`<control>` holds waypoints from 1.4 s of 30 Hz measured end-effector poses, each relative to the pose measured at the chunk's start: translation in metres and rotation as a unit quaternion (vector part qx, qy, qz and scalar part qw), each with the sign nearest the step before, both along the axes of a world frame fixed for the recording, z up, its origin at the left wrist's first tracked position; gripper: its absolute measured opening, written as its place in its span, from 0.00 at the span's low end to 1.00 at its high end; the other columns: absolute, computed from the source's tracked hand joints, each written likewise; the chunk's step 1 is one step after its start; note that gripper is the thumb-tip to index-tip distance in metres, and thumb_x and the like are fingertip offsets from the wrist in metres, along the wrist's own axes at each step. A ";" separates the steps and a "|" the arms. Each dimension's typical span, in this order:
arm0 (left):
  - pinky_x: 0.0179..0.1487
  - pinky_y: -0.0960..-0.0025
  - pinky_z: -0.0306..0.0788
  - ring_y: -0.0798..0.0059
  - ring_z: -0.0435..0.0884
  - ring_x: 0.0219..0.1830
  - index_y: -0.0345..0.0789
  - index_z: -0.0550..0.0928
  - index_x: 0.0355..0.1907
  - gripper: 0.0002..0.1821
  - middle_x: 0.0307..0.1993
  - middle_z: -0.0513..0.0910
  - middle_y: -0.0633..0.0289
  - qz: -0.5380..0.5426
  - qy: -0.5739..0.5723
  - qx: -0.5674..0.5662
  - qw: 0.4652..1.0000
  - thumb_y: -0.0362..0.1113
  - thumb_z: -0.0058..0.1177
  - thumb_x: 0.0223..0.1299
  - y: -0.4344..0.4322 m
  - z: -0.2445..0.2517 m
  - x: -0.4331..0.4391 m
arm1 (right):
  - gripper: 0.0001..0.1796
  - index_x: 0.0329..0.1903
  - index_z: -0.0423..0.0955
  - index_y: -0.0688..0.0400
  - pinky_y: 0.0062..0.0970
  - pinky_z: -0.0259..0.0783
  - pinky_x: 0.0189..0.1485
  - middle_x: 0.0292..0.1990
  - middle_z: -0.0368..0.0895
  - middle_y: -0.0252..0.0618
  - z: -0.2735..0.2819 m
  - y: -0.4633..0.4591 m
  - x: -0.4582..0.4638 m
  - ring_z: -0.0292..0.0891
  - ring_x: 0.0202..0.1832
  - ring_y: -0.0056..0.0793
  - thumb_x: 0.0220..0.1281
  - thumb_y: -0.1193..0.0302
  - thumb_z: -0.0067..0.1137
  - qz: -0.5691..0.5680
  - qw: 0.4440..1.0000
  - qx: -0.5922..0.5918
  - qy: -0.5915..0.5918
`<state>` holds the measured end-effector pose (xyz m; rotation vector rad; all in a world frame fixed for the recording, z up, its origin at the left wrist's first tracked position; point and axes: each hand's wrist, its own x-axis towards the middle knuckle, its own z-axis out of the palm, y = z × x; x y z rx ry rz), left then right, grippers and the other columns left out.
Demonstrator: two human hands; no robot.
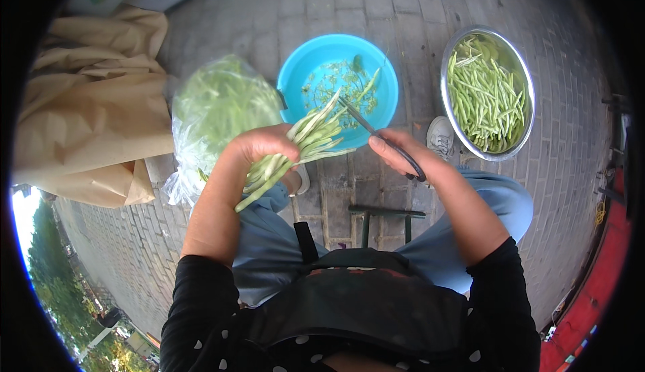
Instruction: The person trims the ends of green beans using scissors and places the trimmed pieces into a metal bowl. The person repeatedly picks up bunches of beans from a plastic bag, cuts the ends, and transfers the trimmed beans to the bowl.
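Observation:
A bunch of green beans (307,145) is clasped in my left hand (269,145), its tips pointing over the near rim of a blue plastic basin (312,49). My right hand (403,153) grips a pair of dark-handled scissors (370,128), whose blades reach to the tips of the beans. From this angle I cannot tell whether the blades touch a bean. Small trimmed bean ends (332,80) lie scattered over the basin's floor. To the left sits a clear plastic bag (227,100) full of green beans, close against the basin.
At the right, a steel bowl (530,95) holds many green beans (486,100), just beyond my right shoe (441,138). Crumpled brown paper or cloth (95,115) covers something at the left. A dark metal stool frame (385,213) shows between my legs, above grey paving bricks (347,190).

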<state>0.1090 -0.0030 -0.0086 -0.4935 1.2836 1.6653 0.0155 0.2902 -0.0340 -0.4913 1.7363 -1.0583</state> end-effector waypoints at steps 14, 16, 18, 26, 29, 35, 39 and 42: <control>0.43 0.70 0.73 0.71 0.79 0.38 0.29 0.77 0.51 0.30 0.35 0.82 0.58 -0.090 0.112 -0.187 0.972 0.31 0.56 0.36 0.001 -0.009 -0.005 | 0.30 0.36 0.76 0.62 0.35 0.68 0.34 0.22 0.75 0.46 -0.026 0.002 0.005 0.74 0.28 0.39 0.64 0.44 0.51 0.010 0.987 -0.023 0.159; 0.45 0.68 0.72 0.69 0.79 0.39 0.30 0.77 0.52 0.31 0.36 0.82 0.57 -0.093 0.139 -0.264 0.950 0.31 0.55 0.36 0.002 -0.010 -0.006 | 0.31 0.36 0.76 0.63 0.35 0.68 0.35 0.22 0.76 0.46 -0.024 0.002 0.006 0.75 0.29 0.40 0.63 0.43 0.51 -0.053 0.996 0.033 0.057; 0.47 0.66 0.72 0.67 0.80 0.41 0.32 0.76 0.53 0.31 0.37 0.82 0.55 -0.111 0.158 -0.354 0.915 0.31 0.54 0.37 0.006 -0.013 -0.008 | 0.33 0.37 0.76 0.64 0.35 0.68 0.36 0.23 0.76 0.46 -0.023 0.001 0.007 0.75 0.30 0.39 0.63 0.41 0.50 -0.060 0.995 0.012 0.083; 0.50 0.61 0.73 0.56 0.81 0.46 0.36 0.77 0.50 0.27 0.41 0.82 0.49 -0.162 0.185 -0.433 0.867 0.33 0.57 0.39 0.013 -0.022 -0.007 | 0.33 0.46 0.74 0.63 0.31 0.67 0.33 0.23 0.75 0.41 -0.022 -0.010 0.008 0.72 0.27 0.31 0.63 0.41 0.50 -0.053 0.996 0.027 0.073; 0.50 0.60 0.73 0.54 0.81 0.45 0.36 0.76 0.50 0.27 0.39 0.83 0.48 -0.122 0.203 -0.474 0.848 0.34 0.56 0.39 0.010 -0.019 -0.009 | 0.31 0.48 0.72 0.61 0.25 0.63 0.25 0.20 0.69 0.33 -0.010 -0.013 0.013 0.65 0.21 0.21 0.66 0.43 0.48 -0.087 0.995 -0.042 0.010; 0.48 0.54 0.74 0.50 0.82 0.43 0.36 0.72 0.48 0.22 0.37 0.82 0.47 -0.187 0.212 -0.596 0.752 0.35 0.54 0.46 0.025 -0.017 -0.015 | 0.30 0.52 0.68 0.61 0.18 0.56 0.20 0.19 0.63 0.27 0.014 -0.018 0.016 0.58 0.16 0.13 0.70 0.44 0.41 -0.030 0.990 -0.026 -0.137; 0.47 0.51 0.74 0.49 0.82 0.41 0.38 0.71 0.51 0.25 0.35 0.83 0.48 -0.210 0.229 -0.608 0.731 0.35 0.54 0.45 0.034 -0.017 -0.018 | 0.32 0.52 0.68 0.62 0.19 0.58 0.20 0.19 0.65 0.28 0.013 -0.015 0.015 0.59 0.16 0.14 0.70 0.43 0.41 -0.038 0.988 -0.018 -0.151; 0.46 0.51 0.74 0.49 0.82 0.40 0.39 0.72 0.51 0.25 0.35 0.83 0.49 -0.227 0.260 -0.585 0.734 0.35 0.55 0.44 0.041 -0.016 -0.018 | 0.31 0.50 0.69 0.61 0.19 0.57 0.21 0.20 0.65 0.28 0.004 -0.012 0.013 0.59 0.18 0.14 0.70 0.44 0.42 -0.036 0.991 -0.031 -0.127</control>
